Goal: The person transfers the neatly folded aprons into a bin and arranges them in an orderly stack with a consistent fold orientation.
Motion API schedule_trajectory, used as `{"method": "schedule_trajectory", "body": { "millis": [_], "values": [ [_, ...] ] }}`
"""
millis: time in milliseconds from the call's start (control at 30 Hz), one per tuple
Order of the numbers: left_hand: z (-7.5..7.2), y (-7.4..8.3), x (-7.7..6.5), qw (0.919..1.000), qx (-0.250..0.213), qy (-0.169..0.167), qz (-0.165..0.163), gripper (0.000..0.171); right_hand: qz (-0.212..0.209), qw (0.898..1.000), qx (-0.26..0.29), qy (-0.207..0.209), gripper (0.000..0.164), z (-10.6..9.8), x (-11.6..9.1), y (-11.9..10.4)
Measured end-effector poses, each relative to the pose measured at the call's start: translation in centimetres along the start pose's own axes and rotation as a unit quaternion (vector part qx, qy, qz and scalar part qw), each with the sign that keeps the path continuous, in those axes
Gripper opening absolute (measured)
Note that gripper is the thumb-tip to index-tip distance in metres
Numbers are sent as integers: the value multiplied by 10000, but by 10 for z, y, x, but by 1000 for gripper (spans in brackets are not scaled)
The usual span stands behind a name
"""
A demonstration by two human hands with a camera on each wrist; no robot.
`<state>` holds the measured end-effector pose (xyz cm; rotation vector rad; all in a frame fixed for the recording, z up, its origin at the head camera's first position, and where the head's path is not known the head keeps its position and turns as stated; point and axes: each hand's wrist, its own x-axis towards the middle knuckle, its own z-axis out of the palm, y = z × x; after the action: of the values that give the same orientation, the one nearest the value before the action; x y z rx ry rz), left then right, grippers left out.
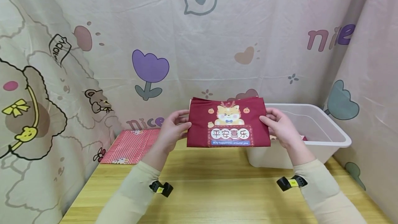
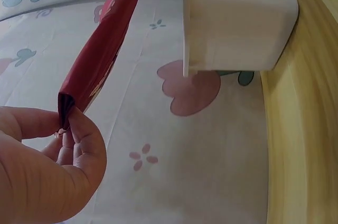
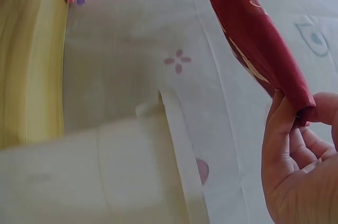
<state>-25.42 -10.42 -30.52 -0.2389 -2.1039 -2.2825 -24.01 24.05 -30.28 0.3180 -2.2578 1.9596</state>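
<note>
A folded dark red cloth (image 1: pixel 228 122) is held up above the table, its printed side showing a cartoon animal with antlers, Chinese characters and the words "May happiness around you". My left hand (image 1: pixel 171 130) pinches its left edge, and my right hand (image 1: pixel 282 129) pinches the right edge. In the left wrist view, the left thumb and fingers (image 2: pixel 87 145) grip the folded end of the cloth (image 2: pixel 92 65). Seen from the right wrist, the cloth (image 3: pixel 264 44) is thin and layered, its end between the right thumb and fingers (image 3: pixel 277 134).
A white plastic bin (image 1: pixel 329 143) stands at the right, behind my right hand, with some patterned fabric (image 1: pixel 304 138) partly visible inside. At the back left of the wooden table (image 1: pixel 211 189) lies a folded red checked cloth (image 1: pixel 130 148). A printed curtain (image 1: pixel 199 44) surrounds the table.
</note>
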Motion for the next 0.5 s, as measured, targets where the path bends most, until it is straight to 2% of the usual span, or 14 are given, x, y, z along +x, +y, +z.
{"method": "schedule_trajectory", "body": {
  "millis": [267,500],
  "values": [
    [38,-1,16,9996,-255,-42,-110,47,228,9953,-862,374,54,-35,3,-1],
    [72,-5,31,9981,-514,-137,-325,46,443,9911,-1030,719,51,-65,4,4]
  ]
}}
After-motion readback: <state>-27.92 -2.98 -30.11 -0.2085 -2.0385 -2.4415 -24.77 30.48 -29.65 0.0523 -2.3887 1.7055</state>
